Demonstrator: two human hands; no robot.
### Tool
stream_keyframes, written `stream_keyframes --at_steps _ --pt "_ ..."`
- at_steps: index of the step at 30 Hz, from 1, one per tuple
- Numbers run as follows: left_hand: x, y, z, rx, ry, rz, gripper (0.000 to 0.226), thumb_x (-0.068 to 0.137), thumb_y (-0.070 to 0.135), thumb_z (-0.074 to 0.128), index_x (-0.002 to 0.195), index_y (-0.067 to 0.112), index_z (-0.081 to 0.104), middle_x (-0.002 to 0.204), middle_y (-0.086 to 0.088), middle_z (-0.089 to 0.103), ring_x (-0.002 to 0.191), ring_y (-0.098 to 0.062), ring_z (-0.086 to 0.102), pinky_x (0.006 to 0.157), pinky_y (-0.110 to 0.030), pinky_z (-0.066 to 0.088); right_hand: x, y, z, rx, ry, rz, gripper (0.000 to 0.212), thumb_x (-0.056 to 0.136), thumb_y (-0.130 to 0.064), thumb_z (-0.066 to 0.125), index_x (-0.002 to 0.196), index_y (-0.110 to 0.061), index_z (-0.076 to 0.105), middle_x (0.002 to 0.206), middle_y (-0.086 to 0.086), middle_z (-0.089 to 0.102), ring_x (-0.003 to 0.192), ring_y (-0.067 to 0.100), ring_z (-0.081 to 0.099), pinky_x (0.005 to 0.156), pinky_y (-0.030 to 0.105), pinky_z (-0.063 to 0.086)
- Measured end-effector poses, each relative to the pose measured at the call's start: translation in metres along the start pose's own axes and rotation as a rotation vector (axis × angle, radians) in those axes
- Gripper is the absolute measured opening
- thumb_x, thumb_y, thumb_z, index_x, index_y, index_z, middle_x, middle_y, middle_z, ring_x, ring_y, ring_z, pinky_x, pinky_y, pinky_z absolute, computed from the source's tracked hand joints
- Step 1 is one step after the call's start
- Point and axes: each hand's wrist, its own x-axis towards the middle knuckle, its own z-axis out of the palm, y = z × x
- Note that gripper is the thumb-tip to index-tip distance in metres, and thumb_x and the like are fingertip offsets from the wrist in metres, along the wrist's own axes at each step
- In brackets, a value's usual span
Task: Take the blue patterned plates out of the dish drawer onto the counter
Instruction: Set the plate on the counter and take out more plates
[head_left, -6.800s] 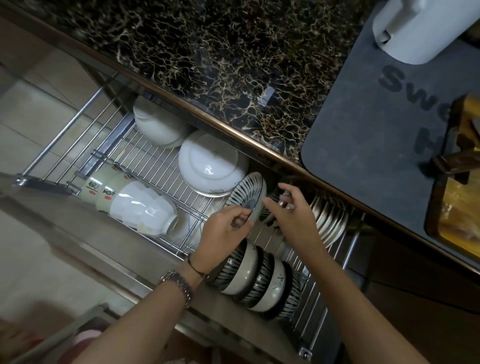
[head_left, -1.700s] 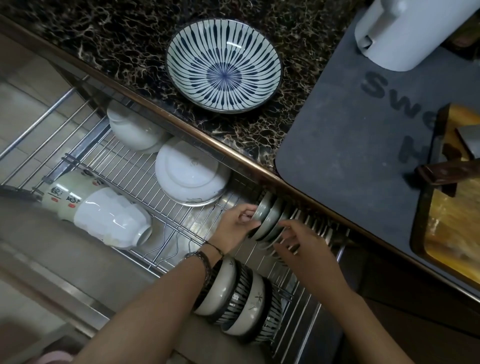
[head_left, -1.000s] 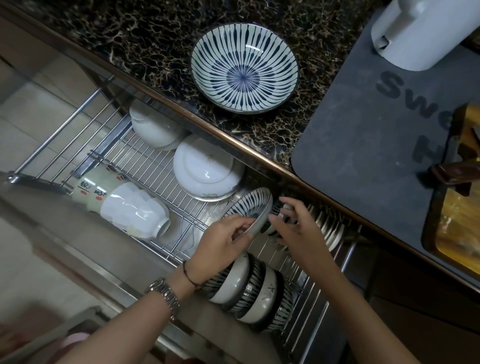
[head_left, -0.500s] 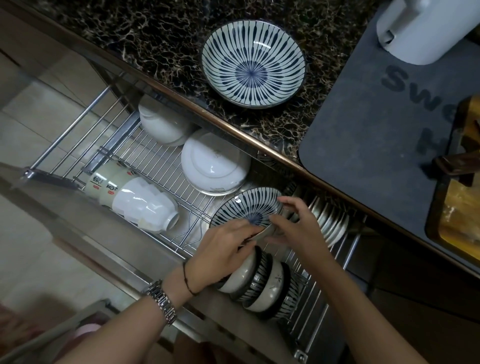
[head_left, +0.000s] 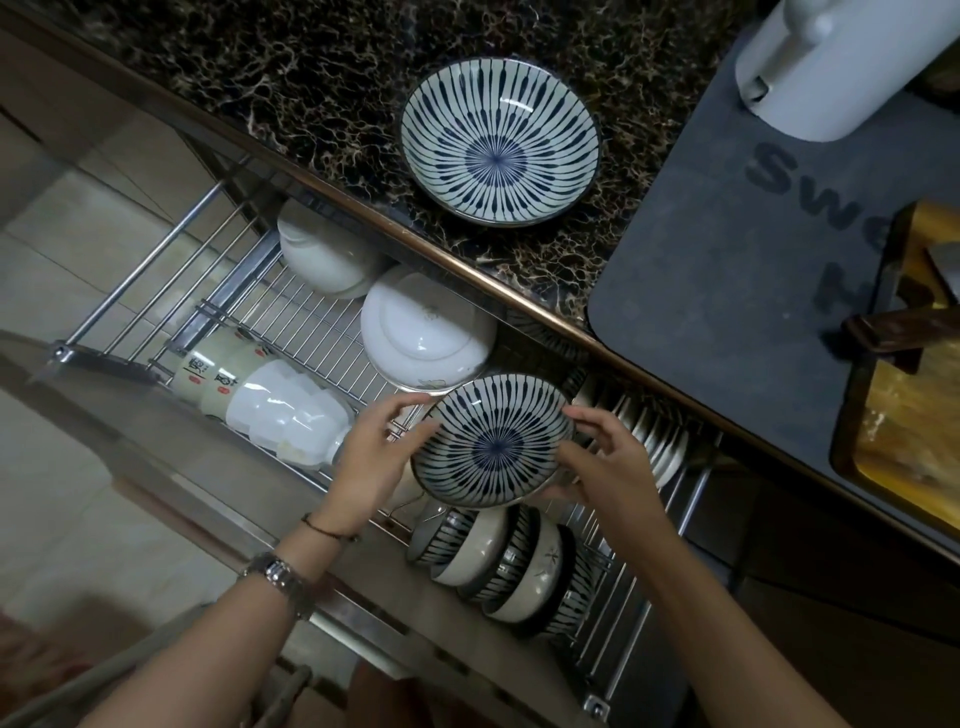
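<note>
At the far left I see the wire drawer pulled out below the counter edge, with a stack of white cups lying on their sides and two white bowls face-down beside them — nothing there is in my way. My left hand cups the left rim of a blue striped plate, fingers spread around the edge, not pinched. The plate sits face-up and roughly level between both palms, I judge so it clears the upright row of small bowls just under it. My right hand clasps the opposite rim the same way. Behind it stand more plates on edge, close to the knuckles. Up on the dark stone counter a matching plate already rests — there is bare stone to its left, while the grey mat crowds its right.
</note>
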Motion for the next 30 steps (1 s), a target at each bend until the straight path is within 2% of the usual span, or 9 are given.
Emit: stream_keyframes --at_steps 2,5,9,12,16,20,22,26,30 --pt "0.006 -0.006 -0.012 -0.048 -0.030 -0.168 0.030 0.079 0.013 0.071 0.107 0.022 0.065 0.112 -0.003 0.065 0.107 -0.020 0.056 0.091 -0.030 0.046 -0.005 -0.001 -0.001 0.010 -0.022 0.007 0.034 0.083 0.005 0.060 0.112 -0.013 0.059 0.119 0.006 0.059 0.094 0.030 0.069 0.051 0.027 0.058" --pt "0.005 -0.003 -0.023 -0.122 -0.122 -0.339 0.032 0.082 0.001 0.062 0.111 0.015 0.062 0.116 -0.012 0.060 0.102 -0.027 0.059 0.074 -0.025 0.052 -0.010 0.001 0.000 0.000 -0.036 -0.002 0.037 0.083 0.005 0.060 0.111 -0.018 0.060 0.121 0.004 0.060 0.094 0.029 0.071 0.055 0.032 0.060" --pt "-0.010 0.010 -0.033 -0.179 -0.170 -0.377 0.032 0.086 -0.003 0.055 0.117 0.006 0.057 0.114 -0.012 0.059 0.078 -0.015 0.061 0.048 -0.014 0.052 -0.022 0.000 0.003 -0.084 -0.065 -0.043 0.040 0.083 0.003 0.060 0.111 -0.025 0.061 0.116 0.001 0.062 0.089 0.027 0.072 0.066 0.047 0.062" --pt "-0.022 0.022 -0.045 -0.199 -0.176 -0.332 0.033 0.086 -0.003 0.056 0.116 0.010 0.059 0.114 -0.009 0.064 0.073 -0.009 0.067 0.050 -0.017 0.052 -0.034 -0.009 0.002 -0.070 -0.100 -0.059 0.040 0.083 0.004 0.059 0.112 -0.025 0.061 0.113 -0.001 0.064 0.087 0.024 0.073 0.066 0.043 0.062" --pt "-0.037 0.058 -0.059 -0.214 -0.162 -0.242 0.035 0.085 -0.004 0.054 0.114 0.015 0.061 0.103 -0.001 0.072 0.084 -0.010 0.070 0.058 -0.020 0.055 -0.052 -0.035 -0.002 0.020 -0.164 -0.099 0.039 0.085 0.003 0.058 0.116 -0.020 0.059 0.115 -0.001 0.067 0.086 0.024 0.074 0.056 0.030 0.062" --pt "-0.047 0.106 -0.067 -0.208 -0.152 -0.152 0.038 0.084 -0.002 0.055 0.116 0.017 0.061 0.110 -0.006 0.071 0.094 -0.018 0.067 0.078 -0.036 0.059 -0.067 -0.069 -0.005 0.055 -0.168 -0.181 0.038 0.084 0.005 0.058 0.116 -0.017 0.059 0.114 -0.003 0.068 0.087 0.021 0.074 0.063 0.039 0.063" --pt "-0.053 0.133 -0.071 -0.199 -0.134 -0.094 0.038 0.085 -0.001 0.055 0.117 0.018 0.061 0.110 -0.006 0.071 0.097 -0.021 0.066 0.085 -0.042 0.055 -0.076 -0.090 -0.009 0.079 -0.170 -0.217 0.038 0.085 0.007 0.056 0.116 -0.015 0.059 0.112 -0.005 0.068 0.086 0.018 0.074 0.061 0.037 0.063" --pt "-0.061 0.185 -0.077 -0.167 -0.125 0.030 0.036 0.085 0.002 0.056 0.116 0.020 0.061 0.113 -0.003 0.070 0.099 -0.020 0.066 0.082 -0.039 0.055 -0.096 -0.130 -0.018 0.117 -0.186 -0.306 0.037 0.085 0.007 0.055 0.116 -0.012 0.059 0.111 -0.003 0.071 0.086 0.016 0.074 0.052 0.028 0.060" --pt "-0.065 0.232 -0.080 -0.159 -0.104 0.112 0.037 0.085 0.001 0.054 0.115 0.022 0.062 0.111 0.001 0.070 0.096 -0.019 0.066 0.081 -0.040 0.056 -0.109 -0.166 -0.022 0.146 -0.182 -0.381 0.036 0.085 0.009 0.053 0.115 -0.011 0.058 0.110 0.001 0.072 0.082 0.016 0.074 0.054 0.032 0.061"
